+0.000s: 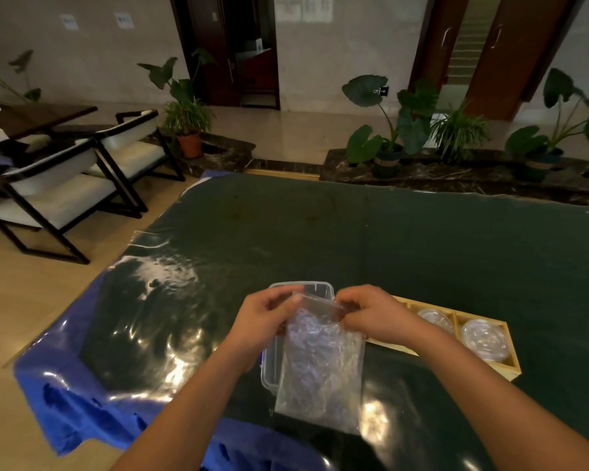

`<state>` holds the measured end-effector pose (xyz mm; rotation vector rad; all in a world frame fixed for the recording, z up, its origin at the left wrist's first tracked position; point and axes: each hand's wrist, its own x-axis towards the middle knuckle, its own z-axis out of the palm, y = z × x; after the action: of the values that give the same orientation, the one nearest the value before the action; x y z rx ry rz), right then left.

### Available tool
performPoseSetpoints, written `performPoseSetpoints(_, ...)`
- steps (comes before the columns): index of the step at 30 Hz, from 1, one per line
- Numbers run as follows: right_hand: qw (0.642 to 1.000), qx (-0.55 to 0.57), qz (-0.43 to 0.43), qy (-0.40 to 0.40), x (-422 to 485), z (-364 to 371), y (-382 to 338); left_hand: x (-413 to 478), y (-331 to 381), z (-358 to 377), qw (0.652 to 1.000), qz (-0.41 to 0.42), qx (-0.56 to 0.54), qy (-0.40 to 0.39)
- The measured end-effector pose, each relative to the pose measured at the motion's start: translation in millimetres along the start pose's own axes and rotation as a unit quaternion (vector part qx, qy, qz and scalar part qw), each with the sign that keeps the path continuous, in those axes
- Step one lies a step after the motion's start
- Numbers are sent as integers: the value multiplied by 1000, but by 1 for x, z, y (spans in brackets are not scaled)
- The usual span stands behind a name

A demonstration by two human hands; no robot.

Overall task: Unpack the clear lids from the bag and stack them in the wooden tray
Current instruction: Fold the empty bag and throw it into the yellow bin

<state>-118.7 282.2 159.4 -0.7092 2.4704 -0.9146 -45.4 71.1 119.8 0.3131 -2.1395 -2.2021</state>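
Observation:
A clear plastic bag (pixel 322 365) stuffed with clear lids hangs in front of me above the table. My left hand (pixel 264 321) pinches the left side of its top edge and my right hand (pixel 371 316) pinches the right side. To the right lies the wooden tray (pixel 509 363), with stacks of clear lids (pixel 485 338) in two of its compartments. My right forearm hides the tray's left part.
A clear plastic container (pixel 305 288) sits on the table behind and under the bag. The table wears a dark green cloth (pixel 405 239) under glossy film, with blue cloth (pixel 65 396) hanging off its left edge. Chairs (pixel 65 188) and potted plants (pixel 388 130) stand beyond the table.

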Motion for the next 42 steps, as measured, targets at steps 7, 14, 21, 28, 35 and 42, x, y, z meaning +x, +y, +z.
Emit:
performPoseSetpoints(7, 994, 88, 33, 51, 8, 6, 0, -9, -4, 3, 999, -33, -21, -4)
performPoseSetpoints(14, 991, 123, 34, 50, 13, 6, -2, -31, -30, -4, 995, -78, 55, -14)
performPoseSetpoints(21, 957, 274, 40, 91, 15, 19, 4, -31, -38, -7, 989, -77, 103, 73)
performPoseSetpoints(28, 887, 455, 71, 8, 5, 60, 20, -26, -36, -9, 994, -78, 21, 71)
performPoseSetpoints(35, 894, 433, 101, 56, 2, 58, 24, -32, -24, -15, 992, -110, -57, 22)
performPoseSetpoints(42, 900, 425, 87, 48, -1, 57, 23, -24, -19, -11, 990, -92, -20, 110)
